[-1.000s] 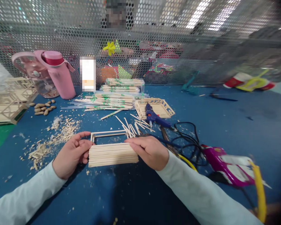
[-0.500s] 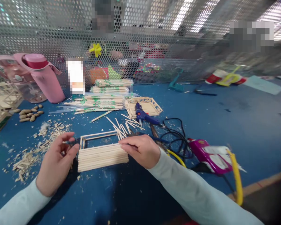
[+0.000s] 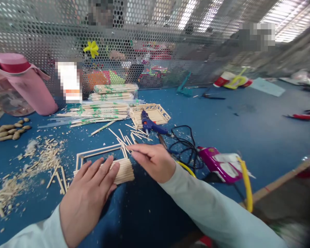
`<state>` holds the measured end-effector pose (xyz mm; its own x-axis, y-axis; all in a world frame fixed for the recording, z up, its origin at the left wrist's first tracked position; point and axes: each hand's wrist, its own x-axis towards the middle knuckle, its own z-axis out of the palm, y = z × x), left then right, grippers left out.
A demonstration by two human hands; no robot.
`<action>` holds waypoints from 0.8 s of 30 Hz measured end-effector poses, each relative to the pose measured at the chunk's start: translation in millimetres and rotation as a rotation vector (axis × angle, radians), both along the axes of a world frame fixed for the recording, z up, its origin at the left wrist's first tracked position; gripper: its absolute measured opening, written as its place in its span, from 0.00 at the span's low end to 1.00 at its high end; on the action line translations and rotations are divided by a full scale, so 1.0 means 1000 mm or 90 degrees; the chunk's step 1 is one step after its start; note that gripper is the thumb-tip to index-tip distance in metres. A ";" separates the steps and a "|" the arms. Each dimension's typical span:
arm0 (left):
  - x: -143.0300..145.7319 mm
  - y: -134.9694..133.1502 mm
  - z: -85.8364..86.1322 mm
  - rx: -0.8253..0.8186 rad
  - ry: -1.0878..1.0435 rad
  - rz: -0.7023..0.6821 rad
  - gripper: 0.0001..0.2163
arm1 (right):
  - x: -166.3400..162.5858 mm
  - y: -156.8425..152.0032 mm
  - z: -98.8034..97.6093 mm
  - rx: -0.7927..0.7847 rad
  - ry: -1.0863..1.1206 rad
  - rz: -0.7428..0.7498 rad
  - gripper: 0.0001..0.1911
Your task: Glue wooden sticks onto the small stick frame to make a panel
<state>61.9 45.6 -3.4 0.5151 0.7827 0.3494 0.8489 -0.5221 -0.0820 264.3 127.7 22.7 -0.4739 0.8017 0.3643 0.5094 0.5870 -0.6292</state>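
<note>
A small frame of wooden sticks (image 3: 100, 151) lies on the blue table, its near side covered by a panel of sticks (image 3: 126, 172) laid side by side. Flat across that panel rests my left hand (image 3: 89, 189), fingers stretched out and hiding its left part. My right hand (image 3: 155, 162) is closed in a pinch by the frame's far right corner, close to a loose pile of short sticks (image 3: 127, 137). Whatever may be between its fingertips is too small to make out.
Behind the pile, a blue glue gun (image 3: 151, 124) leans on a stick tray (image 3: 160, 112). A black cord (image 3: 188, 148) and a magenta tool (image 3: 217, 163) lie right. Bagged sticks (image 3: 105, 110), a pink bottle (image 3: 31, 86), peanuts (image 3: 11, 130) and wood scraps (image 3: 48, 155) are around.
My left hand has moved right from beside the frame and come down flat on the stick panel. My right hand has left the panel's edge for the stick pile. The view has shifted right.
</note>
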 end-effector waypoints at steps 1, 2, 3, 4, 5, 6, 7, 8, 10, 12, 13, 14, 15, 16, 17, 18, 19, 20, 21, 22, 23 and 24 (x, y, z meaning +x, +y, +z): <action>0.000 0.000 0.000 0.001 -0.005 0.002 0.19 | 0.004 0.001 0.004 0.002 0.026 -0.056 0.13; 0.000 -0.001 0.000 0.001 -0.010 0.003 0.19 | 0.008 0.001 0.007 0.009 0.047 -0.112 0.14; 0.000 -0.001 0.000 0.000 -0.017 0.005 0.18 | 0.010 0.001 0.010 0.018 0.058 -0.151 0.13; 0.000 -0.001 0.000 -0.004 -0.022 0.006 0.19 | 0.012 0.000 0.011 0.029 0.059 -0.156 0.13; 0.000 -0.002 0.000 -0.008 -0.027 0.007 0.19 | 0.012 -0.002 0.011 0.039 0.053 -0.127 0.12; 0.000 -0.002 0.000 -0.011 -0.031 0.010 0.19 | 0.010 -0.005 0.010 0.051 0.040 -0.071 0.12; 0.000 -0.002 -0.001 -0.013 -0.033 0.010 0.19 | 0.007 -0.009 0.008 0.067 0.023 -0.008 0.11; 0.000 -0.002 -0.001 -0.016 -0.035 0.009 0.19 | 0.003 -0.012 0.005 0.093 0.009 0.048 0.11; 0.000 -0.001 -0.001 -0.024 -0.038 0.008 0.19 | -0.006 -0.019 -0.001 0.151 -0.016 0.095 0.13; 0.001 -0.001 0.000 -0.034 -0.045 0.011 0.19 | -0.013 -0.022 -0.007 0.171 -0.049 0.080 0.14; 0.002 -0.001 0.001 -0.041 -0.049 0.016 0.19 | -0.015 -0.022 -0.009 0.161 -0.065 0.059 0.14; 0.003 -0.001 0.001 -0.048 -0.055 0.023 0.19 | -0.016 -0.020 -0.010 0.141 -0.081 0.036 0.14; 0.003 0.000 0.002 -0.054 -0.062 0.029 0.20 | -0.017 -0.017 -0.011 0.118 -0.093 0.020 0.14; 0.004 0.000 0.003 -0.061 -0.067 0.034 0.20 | -0.017 -0.014 -0.012 0.095 -0.100 0.018 0.14; 0.005 0.000 0.003 -0.067 -0.071 0.038 0.19 | -0.018 -0.010 -0.012 0.071 -0.103 0.029 0.14; 0.005 0.001 0.004 -0.073 -0.073 0.040 0.19 | -0.018 -0.007 -0.012 0.046 -0.100 0.048 0.14; 0.005 0.001 0.004 -0.075 -0.075 0.041 0.19 | -0.019 -0.004 -0.012 0.022 -0.091 0.071 0.14; 0.005 0.001 0.005 -0.077 -0.074 0.039 0.19 | -0.020 -0.002 -0.011 0.002 -0.081 0.088 0.13; 0.005 0.002 0.005 -0.078 -0.073 0.037 0.19 | -0.020 -0.001 -0.011 -0.014 -0.073 0.094 0.13; 0.006 0.002 0.005 -0.078 -0.073 0.034 0.19 | -0.021 0.000 -0.010 -0.025 -0.068 0.090 0.12; 0.006 0.001 0.005 -0.078 -0.074 0.032 0.18 | -0.022 0.000 -0.009 -0.029 -0.068 0.082 0.12; 0.006 0.001 0.005 -0.077 -0.076 0.031 0.18 | -0.022 0.000 -0.009 -0.031 -0.072 0.076 0.12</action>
